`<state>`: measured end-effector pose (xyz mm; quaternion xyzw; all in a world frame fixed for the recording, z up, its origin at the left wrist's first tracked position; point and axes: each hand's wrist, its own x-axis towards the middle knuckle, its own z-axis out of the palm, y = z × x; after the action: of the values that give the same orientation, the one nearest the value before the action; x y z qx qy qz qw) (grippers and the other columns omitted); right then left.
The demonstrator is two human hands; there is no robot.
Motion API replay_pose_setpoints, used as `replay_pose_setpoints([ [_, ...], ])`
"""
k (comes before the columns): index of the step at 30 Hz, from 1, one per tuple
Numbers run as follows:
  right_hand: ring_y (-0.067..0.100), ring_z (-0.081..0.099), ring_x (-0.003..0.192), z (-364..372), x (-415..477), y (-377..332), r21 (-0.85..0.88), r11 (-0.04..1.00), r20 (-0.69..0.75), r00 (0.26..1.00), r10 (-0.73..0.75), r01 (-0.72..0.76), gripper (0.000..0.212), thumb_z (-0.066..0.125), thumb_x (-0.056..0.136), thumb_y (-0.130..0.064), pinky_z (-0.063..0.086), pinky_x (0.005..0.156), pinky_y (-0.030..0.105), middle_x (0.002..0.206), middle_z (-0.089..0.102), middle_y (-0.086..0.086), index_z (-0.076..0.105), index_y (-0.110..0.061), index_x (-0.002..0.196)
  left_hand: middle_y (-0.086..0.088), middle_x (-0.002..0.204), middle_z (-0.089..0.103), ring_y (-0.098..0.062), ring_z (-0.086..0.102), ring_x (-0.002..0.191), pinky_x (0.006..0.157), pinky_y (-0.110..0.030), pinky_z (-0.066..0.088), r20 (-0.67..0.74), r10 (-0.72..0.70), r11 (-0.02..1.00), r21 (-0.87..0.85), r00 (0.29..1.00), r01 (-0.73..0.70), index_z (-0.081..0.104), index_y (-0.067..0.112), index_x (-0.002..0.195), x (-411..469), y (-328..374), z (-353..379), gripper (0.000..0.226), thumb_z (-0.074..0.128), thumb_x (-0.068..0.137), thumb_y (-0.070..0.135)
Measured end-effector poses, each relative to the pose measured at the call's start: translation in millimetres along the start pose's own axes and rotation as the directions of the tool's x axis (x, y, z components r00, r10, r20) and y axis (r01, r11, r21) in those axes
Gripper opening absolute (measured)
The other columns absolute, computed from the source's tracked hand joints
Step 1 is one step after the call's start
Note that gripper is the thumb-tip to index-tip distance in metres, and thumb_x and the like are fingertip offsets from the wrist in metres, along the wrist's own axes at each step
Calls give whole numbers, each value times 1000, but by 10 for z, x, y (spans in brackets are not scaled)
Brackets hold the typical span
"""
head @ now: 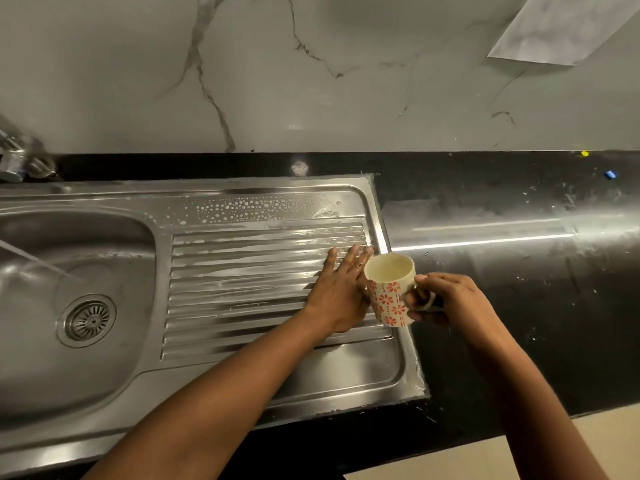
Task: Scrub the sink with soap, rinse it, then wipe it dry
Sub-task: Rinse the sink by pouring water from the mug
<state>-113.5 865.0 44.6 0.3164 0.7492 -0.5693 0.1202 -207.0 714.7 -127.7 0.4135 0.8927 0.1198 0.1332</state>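
Observation:
A stainless steel sink (45,372) fills the left, with a round drain (87,320) in its basin. Its ribbed draining board (249,282) stretches right, wet, with soap bubbles (249,207) along the back rim. My left hand (341,289) lies flat with straight fingers on the right end of the ribs. My right hand (446,301) grips the handle of a white mug with red flowers (389,289), held upright above the board's right edge, just beside my left hand.
A tap (20,157) stands at the back left, and a thin stream of water runs into the basin. Black countertop (519,271) extends right, wet and speckled. A marble wall (311,71) rises behind. The counter's front edge runs along the lower right.

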Motion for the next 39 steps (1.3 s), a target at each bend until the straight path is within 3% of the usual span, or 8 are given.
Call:
replay_pose_setpoints([
  [5,27,72,84,-42,3,-8,24,999,8,1000,30,-30,32,52,106,-18,63,85,42,87,74,19,71,-1,87,-9,176,-12,-27,-17,162,131,-54,-2,35,-72,997,39,997,70,-6,13,168,177,-32,-98,91,46,104,52],
  [10,22,72,80,57,287,-197,27,1000,-35,999,4,-4,34,53,106,-18,65,73,31,89,74,19,66,13,102,-8,176,-9,-27,-14,162,132,-51,0,0,-123,992,4,992,123,-3,15,168,404,-125,-144,94,49,102,57],
  [14,28,72,87,177,539,-393,-88,993,-38,996,-80,76,36,53,105,-17,64,74,33,97,70,28,61,17,95,-6,178,-3,-30,-10,163,132,-52,5,-57,-166,986,-16,985,165,0,21,169,447,-228,-130,85,43,103,53],
  [19,29,74,91,211,627,-448,-98,990,26,995,-97,99,34,54,105,-17,65,77,32,86,73,15,59,13,90,-14,175,-15,-34,-15,162,131,-55,1,-62,-363,931,-76,930,358,-11,14,167,324,-275,-147,91,23,99,64],
  [22,34,73,96,133,611,-447,-70,994,48,995,-85,88,37,53,106,-19,65,81,36,89,73,20,60,16,98,-16,174,-18,-36,-19,160,130,-58,-2,-61,-314,950,-22,948,313,-12,14,167,322,-214,-106,96,36,100,63],
  [25,37,73,97,61,652,-514,-63,995,30,997,-77,79,34,53,106,-18,65,79,37,90,71,22,63,15,106,-16,176,-10,-36,-18,161,130,-60,-2,-37,-192,980,44,981,193,-8,16,168,480,-198,-95,87,36,103,55],
  [32,32,71,87,32,1077,-817,-267,951,15,988,-156,154,36,51,107,-16,66,76,37,97,68,24,61,18,106,-16,176,-5,-35,-9,163,132,-54,2,-90,-241,967,60,966,247,-2,12,168,880,-364,-259,76,22,108,52],
  [39,27,75,89,176,1353,-963,-381,906,96,983,-157,182,29,52,107,-19,65,80,37,98,73,14,71,2,100,-20,173,-17,-36,-17,161,131,-53,-4,-157,-525,851,-99,837,515,-11,5,165,666,-513,-203,81,13,107,56],
])
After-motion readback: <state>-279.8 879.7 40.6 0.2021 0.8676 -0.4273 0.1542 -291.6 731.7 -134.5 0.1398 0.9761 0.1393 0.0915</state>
